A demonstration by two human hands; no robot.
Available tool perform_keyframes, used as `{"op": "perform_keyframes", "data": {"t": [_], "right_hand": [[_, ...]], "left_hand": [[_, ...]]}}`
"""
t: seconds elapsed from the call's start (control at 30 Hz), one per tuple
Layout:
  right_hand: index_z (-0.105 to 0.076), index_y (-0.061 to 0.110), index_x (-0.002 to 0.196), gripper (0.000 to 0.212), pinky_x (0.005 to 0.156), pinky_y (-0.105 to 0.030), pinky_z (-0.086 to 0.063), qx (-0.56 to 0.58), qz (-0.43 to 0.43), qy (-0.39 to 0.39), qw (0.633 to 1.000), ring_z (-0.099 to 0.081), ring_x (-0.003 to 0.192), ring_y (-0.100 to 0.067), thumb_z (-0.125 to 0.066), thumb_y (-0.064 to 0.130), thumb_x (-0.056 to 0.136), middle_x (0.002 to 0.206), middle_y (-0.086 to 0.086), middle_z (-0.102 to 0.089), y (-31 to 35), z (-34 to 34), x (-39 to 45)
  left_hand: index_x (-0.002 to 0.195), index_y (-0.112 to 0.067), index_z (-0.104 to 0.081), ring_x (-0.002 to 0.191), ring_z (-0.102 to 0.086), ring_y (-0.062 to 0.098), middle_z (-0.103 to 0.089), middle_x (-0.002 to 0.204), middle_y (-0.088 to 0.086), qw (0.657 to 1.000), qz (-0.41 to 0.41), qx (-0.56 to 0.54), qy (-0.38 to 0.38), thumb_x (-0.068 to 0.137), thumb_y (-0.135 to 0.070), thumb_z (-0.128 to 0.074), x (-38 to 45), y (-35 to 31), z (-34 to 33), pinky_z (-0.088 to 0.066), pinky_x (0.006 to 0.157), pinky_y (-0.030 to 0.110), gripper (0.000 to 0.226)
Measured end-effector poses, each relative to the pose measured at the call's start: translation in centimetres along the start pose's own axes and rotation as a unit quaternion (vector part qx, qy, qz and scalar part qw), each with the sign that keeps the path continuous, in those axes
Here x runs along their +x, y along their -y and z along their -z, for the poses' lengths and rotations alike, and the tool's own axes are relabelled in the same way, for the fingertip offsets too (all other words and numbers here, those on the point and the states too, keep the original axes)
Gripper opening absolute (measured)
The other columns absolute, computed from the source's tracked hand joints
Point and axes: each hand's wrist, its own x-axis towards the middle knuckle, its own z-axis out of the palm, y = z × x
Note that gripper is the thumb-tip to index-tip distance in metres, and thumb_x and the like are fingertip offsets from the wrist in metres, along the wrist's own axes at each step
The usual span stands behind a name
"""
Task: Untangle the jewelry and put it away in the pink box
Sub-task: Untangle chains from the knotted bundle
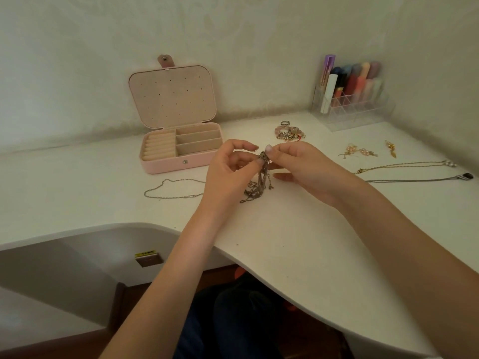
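White desk (298, 242); both hands (261, 161) pinch tangled chains (259, 182), seemingly mid-desk, edges distant.

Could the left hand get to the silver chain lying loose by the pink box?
Probably yes: the silver chain lies on bare white desk just beside the left hand, nothing between them. But that hand now pinches the tangled chains.

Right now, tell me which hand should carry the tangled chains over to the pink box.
Probably the left hand. It already pinches the tangled chains along with the right hand, and the open pink box sits on the left side, nearer to it.
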Motion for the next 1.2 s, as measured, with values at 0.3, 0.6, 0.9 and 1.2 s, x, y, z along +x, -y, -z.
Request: {"op": "perform_keyframes", "data": {"t": [0.3,0.6,0.9,1.2], "right_hand": [[-0.059,0.01,0.093,0.016,0.059,-0.021,-0.033,0.201,-0.062,0.043,0.977,-0.052,0.073,-0.009,-0.047,0.019,0.098,0.085,0.001,-0.06,-0.9,0.2,-0.1],[-0.058,0.011,0.081,0.017,0.059,-0.028,-0.026,0.253,-0.034,0.001,0.967,-0.042,0.072,-0.013,-0.051,0.016,0.095,0.075,-0.002,-0.052,-2.0,0.4,0.2],[-0.062,0.012,0.079,0.02,0.057,-0.023,-0.027,0.246,-0.041,0.019,0.968,-0.042,0.063,-0.007,-0.051,0.015,0.095,0.07,0.007,-0.058,-1.3,0.5,-0.5],[-0.051,0.016,0.073,0.015,0.05,-0.02,-0.028,0.259,-0.037,0.09,0.961,-0.039,0.06,-0.006,-0.061,0.022,0.082,0.07,0.006,-0.047,-1.5,0.4,-0.6]], "left_hand": [[0.093,-0.021,-0.056,0.066,-0.056,0.017,-0.064,0.067,-0.004,0.997,-0.061,0.033,-0.019,0.083,-0.002,-0.059,0.1,0.2,-0.1,-0.045,0.064,0.025,0.022],[0.097,-0.019,-0.056,0.073,-0.066,0.012,-0.069,0.073,-0.003,0.997,-0.045,0.015,0.062,0.088,0.001,-0.06,-0.1,0.4,-0.6,-0.054,0.076,0.025,0.022],[0.091,-0.02,-0.056,0.071,-0.055,0.012,-0.062,0.067,-0.01,0.999,-0.024,-0.027,0.036,0.073,-0.005,-0.062,0.2,0.4,-0.4,-0.046,0.073,0.027,0.024],[0.088,-0.024,-0.053,0.067,-0.044,0.016,-0.051,0.067,-0.015,0.998,-0.022,0.031,0.056,0.071,-0.01,-0.05,0.1,0.8,-0.7,-0.039,0.062,0.029,0.022]]}}
